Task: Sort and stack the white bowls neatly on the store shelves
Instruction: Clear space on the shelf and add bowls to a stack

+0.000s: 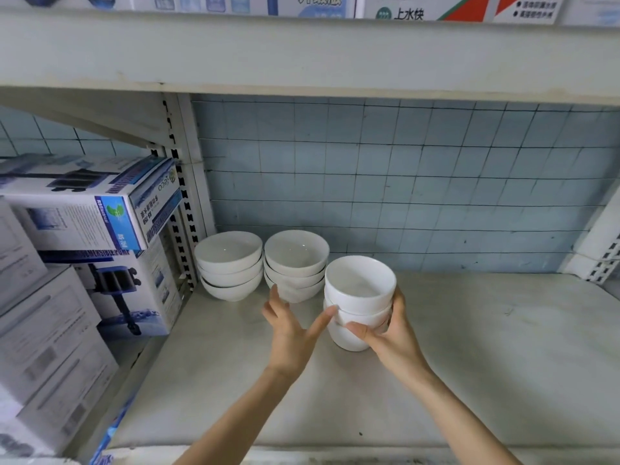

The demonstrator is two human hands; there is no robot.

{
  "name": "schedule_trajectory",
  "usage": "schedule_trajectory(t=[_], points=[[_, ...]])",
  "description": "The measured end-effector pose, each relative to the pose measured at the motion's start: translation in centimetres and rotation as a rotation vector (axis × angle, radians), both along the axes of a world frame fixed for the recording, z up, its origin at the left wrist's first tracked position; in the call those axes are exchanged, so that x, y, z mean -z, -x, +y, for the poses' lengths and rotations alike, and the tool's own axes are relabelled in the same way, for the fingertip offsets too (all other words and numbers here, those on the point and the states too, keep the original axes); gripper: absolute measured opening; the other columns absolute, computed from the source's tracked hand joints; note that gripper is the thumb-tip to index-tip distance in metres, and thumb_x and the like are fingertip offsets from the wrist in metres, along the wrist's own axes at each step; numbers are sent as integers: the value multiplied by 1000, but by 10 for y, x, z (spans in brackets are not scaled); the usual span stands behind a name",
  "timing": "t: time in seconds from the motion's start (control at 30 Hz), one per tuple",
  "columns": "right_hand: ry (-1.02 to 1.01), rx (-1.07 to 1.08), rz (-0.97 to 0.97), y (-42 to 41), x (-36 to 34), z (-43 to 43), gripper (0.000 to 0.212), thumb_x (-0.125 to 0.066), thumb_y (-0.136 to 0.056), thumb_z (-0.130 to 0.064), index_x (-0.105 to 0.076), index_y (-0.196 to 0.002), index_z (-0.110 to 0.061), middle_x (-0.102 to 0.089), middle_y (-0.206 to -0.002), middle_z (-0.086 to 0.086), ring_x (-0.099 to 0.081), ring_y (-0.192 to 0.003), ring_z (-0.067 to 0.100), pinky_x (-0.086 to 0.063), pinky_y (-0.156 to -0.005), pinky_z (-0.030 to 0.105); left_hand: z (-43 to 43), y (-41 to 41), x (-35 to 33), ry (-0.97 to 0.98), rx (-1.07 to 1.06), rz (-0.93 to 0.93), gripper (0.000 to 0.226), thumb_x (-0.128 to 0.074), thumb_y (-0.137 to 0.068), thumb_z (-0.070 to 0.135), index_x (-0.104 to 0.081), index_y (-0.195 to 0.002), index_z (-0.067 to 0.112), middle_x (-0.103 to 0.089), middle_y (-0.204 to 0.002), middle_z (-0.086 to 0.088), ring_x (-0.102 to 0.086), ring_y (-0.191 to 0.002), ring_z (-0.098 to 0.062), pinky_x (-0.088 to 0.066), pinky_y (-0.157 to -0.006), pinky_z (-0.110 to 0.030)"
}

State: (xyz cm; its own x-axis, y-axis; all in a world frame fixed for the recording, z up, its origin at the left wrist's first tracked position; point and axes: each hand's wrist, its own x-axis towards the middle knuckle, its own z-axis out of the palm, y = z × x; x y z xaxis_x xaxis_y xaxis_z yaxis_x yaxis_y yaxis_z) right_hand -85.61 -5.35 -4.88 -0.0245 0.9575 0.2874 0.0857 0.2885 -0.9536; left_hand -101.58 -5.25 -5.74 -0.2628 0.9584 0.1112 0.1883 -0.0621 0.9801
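The white glazed bowls look stiff, smooth and breakable, and a stack of them likely has some weight, so the sides of the lower bowls seem a safer hold than the thin rims. The right hand [392, 333] curls its fingers and thumb round the lower bowls of the three-bowl stack [360, 297], near the front of the store shelf [486, 347]; whether its base touches the shelf is unclear. The left hand [290, 330] is spread with straight fingers, one fingertip touching the stack's side. Behind stand the left stack [229, 266] and middle stack [297, 263], close together. Every top bowl is empty.
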Motion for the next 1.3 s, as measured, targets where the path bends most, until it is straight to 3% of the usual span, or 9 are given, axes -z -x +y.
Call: schedule_trajectory(t=[0.17, 0.23, 0.33, 0.4, 0.5, 0.77, 0.97, 1.17, 1.3], points=[[-6, 17, -24, -2, 0, 5, 83, -78, -59, -27, -31, -126, -41, -47, -128, -25, -48, -110, -16, -40, -85, 3, 18, 1, -10, 32, -71, -183, 85, -56, -92, 41, 1, -152, 22, -6, -156, -1, -13, -142, -12, -15, -117, -32], [2, 16, -19, -2, -1, 9, 84, -78, -60, -27, -30, -127, -40, -46, -129, -25, -47, -110, -17, -40, -83, 2, 33, 4, -12, 88, -104, -286, 86, -53, -91, 50, 2, -152, 28, -3, -159, 7, -13, -145, -17, -22, -117, -45], [11, 19, -15, -2, -2, 15, 87, -79, -57, -36, -29, -128, -41, -46, -129, -24, -46, -110, -18, -40, -84, 2, 49, 9, -16, 140, -105, -478, 92, -57, -82, 64, -5, -151, 33, -12, -158, 14, -25, -142, -16, -28, -115, -46], [15, 19, -15, -2, -2, 18, 88, -78, -53, -42, -29, -126, -43, -46, -129, -25, -46, -113, -16, -40, -86, 3, 53, 9, -24, 145, -109, -604, 81, -57, -88, 54, -12, -151, 28, -21, -154, 13, -37, -133, -15, -33, -113, -46], [21, 22, -24, -2, 0, 24, 85, -78, -59, -33, -27, -128, -41, -46, -130, -22, -45, -117, -10, -42, -89, 8, 56, 11, -27, 120, -90, -689, 73, -61, -89, 43, -21, -148, 29, -26, -153, 9, -38, -134, -19, -40, -107, -48], [18, 58, -34, -1, 4, 51, 84, -79, -74, -9, -25, -134, -33, -47, -134, -9, -47, -120, 10, -38, -94, 22, 57, 13, -24, 79, -113, -714, 74, -64, -89, 39, -22, -149, 35, -26, -153, 14, -37, -136, -18, -46, -101, -44], [39, 81, -60, -3, 6, 78, 85, -78, -75, -10, -24, -136, -34, -46, -137, -6, -46, -124, 14, -39, -104, 33, 59, 20, -23, 109, -87, -718, 69, -67, -86, 40, -30, -144, 37, -37, -148, 13, -43, -132, -19, -49, -95, -44], [51, 60, -73, -4, 2, 96, 79, -76, -76, -7, -23, -126, -39, -43, -137, -4, -44, -124, 13, -37, -104, 31, 59, 25, -21, 109, -38, -688, 66, -67, -84, 41, -34, -141, 37, -42, -145, 11, -45, -131, -20, -50, -94, -45], [56, 41, -87, -6, 0, 96, 75, -74, -78, -6, -24, -123, -39, -42, -136, -4, -44, -122, 12, -36, -101, 28, 52, 30, -23, 117, 3, -601, 59, -58, -91, 39, -32, -144, 33, -41, -146, 10, -43, -132, -18, -46, -95, -38]])
